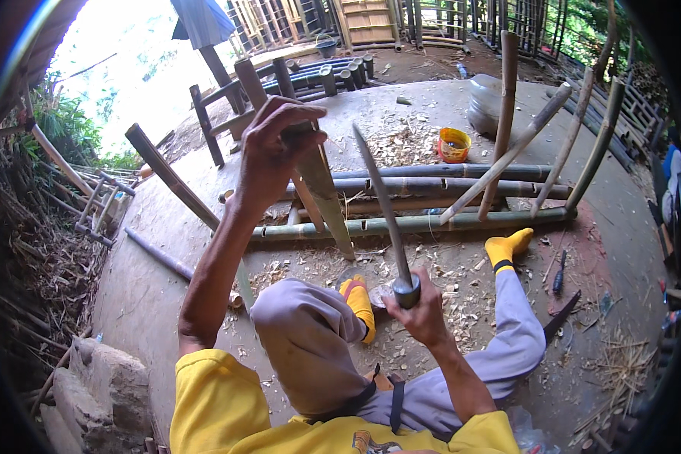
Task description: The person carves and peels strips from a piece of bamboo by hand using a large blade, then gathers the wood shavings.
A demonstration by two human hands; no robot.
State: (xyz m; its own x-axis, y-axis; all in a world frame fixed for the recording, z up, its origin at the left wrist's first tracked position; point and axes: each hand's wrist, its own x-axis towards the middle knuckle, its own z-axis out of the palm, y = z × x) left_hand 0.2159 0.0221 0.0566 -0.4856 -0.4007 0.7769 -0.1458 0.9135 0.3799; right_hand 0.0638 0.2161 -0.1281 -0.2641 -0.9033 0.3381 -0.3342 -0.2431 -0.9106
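Note:
My raised left hand (pixel 268 155) grips the upper end of a split bamboo slat (pixel 321 193), its fingers curled around it. The slat slants down towards the shavings on the floor. Lower and to the right, my right hand (pixel 425 310) is closed round the handle of a long knife (pixel 386 204). Its narrow blade points up and away, to the right of the slat and apart from it. Beyond both hands lies a bamboo frame (pixel 401 225) of parallel poles with cut slots. My bent left knee (pixel 299 314) is below the slat.
Several bamboo poles (pixel 505 113) stand up from the frame's right end. A yellow and red tub (pixel 454 145) and a large clear plastic container (pixel 486 102) sit behind it. Near my right foot are a dark-handled tool (pixel 559 274) and a dark blade (pixel 561 315). Rough stone blocks (pixel 102 386) are at lower left.

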